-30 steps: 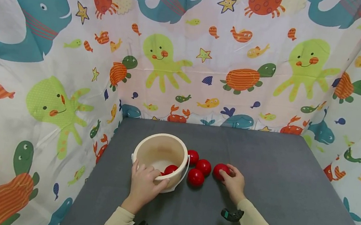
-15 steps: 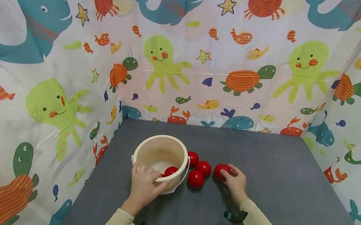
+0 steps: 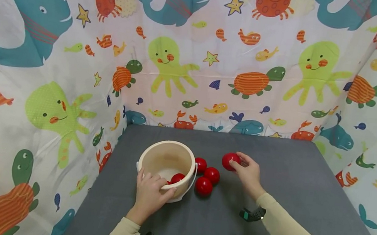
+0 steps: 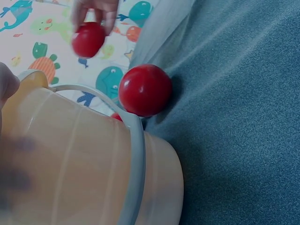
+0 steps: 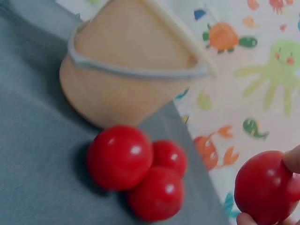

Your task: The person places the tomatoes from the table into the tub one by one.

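Right hand [image 3: 249, 175] pinches one red ball [image 3: 229, 161] above the desk [image 3: 274, 158], three loose balls [image 3: 212, 175] to its left! Left hand [image 3: 152, 194] grips the one bucket [image 3: 157, 162] by its near rim, at least two balls inside [image 3: 178, 178] just beyond its fingers.

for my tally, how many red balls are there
6: one ball in the right hand, three on the table beside the bucket, two inside it, one barely showing; more may be hidden.

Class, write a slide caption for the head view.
Left hand gripping a cream bucket, right hand holding a red ball above the table.
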`<control>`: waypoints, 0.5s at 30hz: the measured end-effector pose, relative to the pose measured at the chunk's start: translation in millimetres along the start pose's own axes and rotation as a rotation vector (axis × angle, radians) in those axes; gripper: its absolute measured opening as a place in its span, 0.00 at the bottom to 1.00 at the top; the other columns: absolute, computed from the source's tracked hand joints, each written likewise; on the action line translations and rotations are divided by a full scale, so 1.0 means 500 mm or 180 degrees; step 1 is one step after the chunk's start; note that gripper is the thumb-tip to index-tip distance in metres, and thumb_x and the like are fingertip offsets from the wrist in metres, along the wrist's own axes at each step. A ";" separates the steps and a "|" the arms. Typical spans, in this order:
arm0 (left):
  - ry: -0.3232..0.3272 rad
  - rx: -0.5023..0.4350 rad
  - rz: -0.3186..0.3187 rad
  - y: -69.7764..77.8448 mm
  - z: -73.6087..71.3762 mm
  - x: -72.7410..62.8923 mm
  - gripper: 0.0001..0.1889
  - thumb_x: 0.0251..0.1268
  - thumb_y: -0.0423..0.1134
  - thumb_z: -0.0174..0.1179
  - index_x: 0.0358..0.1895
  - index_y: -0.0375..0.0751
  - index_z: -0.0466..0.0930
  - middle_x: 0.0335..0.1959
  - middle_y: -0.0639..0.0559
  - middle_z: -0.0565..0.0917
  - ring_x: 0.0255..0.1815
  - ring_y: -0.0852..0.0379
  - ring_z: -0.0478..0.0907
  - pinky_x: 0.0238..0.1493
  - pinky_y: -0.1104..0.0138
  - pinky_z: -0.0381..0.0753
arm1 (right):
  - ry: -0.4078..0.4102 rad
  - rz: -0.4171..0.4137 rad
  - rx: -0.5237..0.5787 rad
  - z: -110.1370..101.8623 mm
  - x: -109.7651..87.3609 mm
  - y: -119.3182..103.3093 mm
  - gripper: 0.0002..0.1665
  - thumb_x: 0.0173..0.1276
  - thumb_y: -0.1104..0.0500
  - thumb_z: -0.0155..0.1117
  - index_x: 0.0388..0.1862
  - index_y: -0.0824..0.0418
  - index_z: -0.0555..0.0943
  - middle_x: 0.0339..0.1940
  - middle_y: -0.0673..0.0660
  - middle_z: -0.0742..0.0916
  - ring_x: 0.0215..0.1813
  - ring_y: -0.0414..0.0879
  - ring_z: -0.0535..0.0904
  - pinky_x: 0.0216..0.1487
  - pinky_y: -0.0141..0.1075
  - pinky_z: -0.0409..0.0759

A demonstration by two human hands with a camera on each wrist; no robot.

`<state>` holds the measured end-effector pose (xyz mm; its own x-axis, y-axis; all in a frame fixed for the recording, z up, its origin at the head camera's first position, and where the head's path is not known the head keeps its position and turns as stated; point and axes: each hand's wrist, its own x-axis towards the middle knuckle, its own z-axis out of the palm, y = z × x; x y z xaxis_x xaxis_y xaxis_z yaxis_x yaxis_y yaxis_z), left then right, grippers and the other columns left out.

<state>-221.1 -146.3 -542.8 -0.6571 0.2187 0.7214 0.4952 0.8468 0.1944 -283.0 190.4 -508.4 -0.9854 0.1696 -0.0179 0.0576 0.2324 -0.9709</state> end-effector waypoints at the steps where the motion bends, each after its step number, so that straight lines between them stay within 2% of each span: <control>1: -0.0001 0.0001 -0.0005 0.000 0.000 0.000 0.12 0.52 0.51 0.72 0.23 0.47 0.86 0.20 0.52 0.80 0.29 0.49 0.72 0.65 0.26 0.66 | -0.0036 -0.0032 -0.0008 0.001 0.001 -0.013 0.35 0.75 0.56 0.69 0.77 0.63 0.72 0.73 0.69 0.78 0.70 0.64 0.77 0.59 0.44 0.85; 9: -0.0016 -0.0024 -0.0020 0.001 0.000 -0.003 0.13 0.52 0.51 0.74 0.22 0.48 0.86 0.20 0.52 0.80 0.30 0.49 0.73 0.66 0.26 0.65 | -0.0226 -0.0306 0.0036 0.038 0.000 -0.103 0.35 0.74 0.57 0.70 0.77 0.63 0.73 0.72 0.68 0.80 0.68 0.64 0.79 0.57 0.43 0.87; 15: 0.0021 -0.0026 0.0026 0.000 0.000 0.000 0.13 0.52 0.51 0.73 0.22 0.48 0.86 0.20 0.52 0.80 0.30 0.48 0.73 0.66 0.26 0.66 | -0.0306 -0.0446 0.0063 0.090 -0.014 -0.160 0.33 0.73 0.59 0.71 0.75 0.62 0.76 0.70 0.67 0.82 0.66 0.64 0.81 0.58 0.50 0.86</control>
<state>-220.9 -146.5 -542.8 -0.6494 0.2222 0.7273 0.5050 0.8411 0.1939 -287.9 127.7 -441.5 -0.9944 0.0443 0.0962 -0.0836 0.2284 -0.9700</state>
